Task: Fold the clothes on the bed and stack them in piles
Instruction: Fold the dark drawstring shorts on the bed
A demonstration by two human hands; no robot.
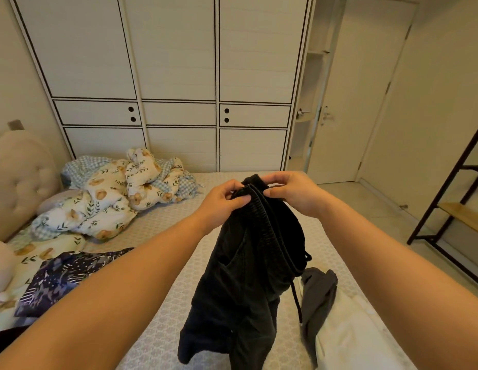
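Both hands, left hand (224, 199) and right hand (292, 193), pinch the elastic waistband of the black drawstring fabric shorts (248, 265) with curled fingers, holding them up over the middle of the patterned grey bed (163, 327); judged, to let the legs hang straight before folding. Open mattress lies just left of the garment. A grey garment (319, 295) lies near right, a dark navy printed garment (64, 276) near left, a floral quilt (112, 198) far left.

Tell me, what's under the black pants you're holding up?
Under the hanging black pants lies the patterned bed, with a grey garment and something white beside it. Whatever sits directly behind the fabric is hidden.
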